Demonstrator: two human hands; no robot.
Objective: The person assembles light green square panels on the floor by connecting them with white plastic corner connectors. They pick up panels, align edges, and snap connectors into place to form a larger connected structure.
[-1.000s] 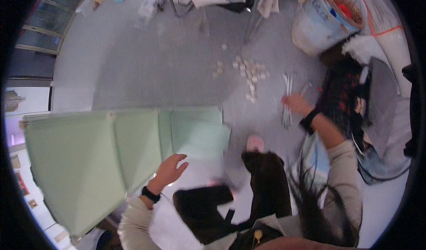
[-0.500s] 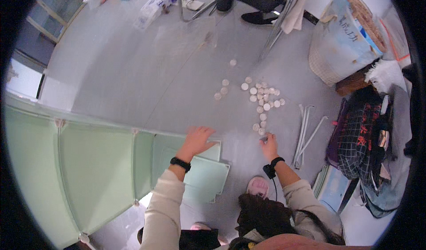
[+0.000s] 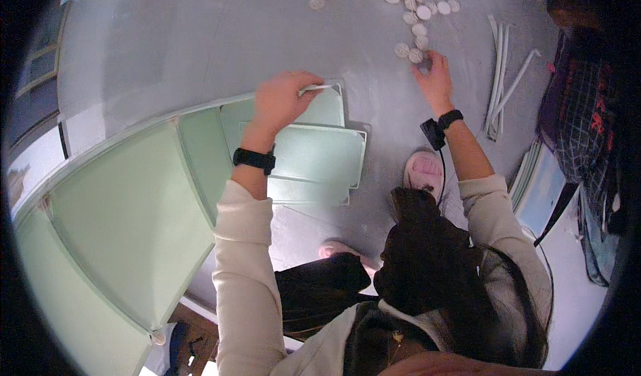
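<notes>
Your left hand (image 3: 284, 101) is over a pale green panel (image 3: 330, 112), its grip unclear to see; your right hand (image 3: 435, 86), fingers parted, is beside a white disc (image 3: 415, 56).

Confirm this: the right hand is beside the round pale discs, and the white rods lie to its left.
Not left: the head view shows the white rods lying to the right of the right hand, which is beside the round pale discs.

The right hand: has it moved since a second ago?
Yes: the right hand moved left, from the white rods to the round discs.
</notes>
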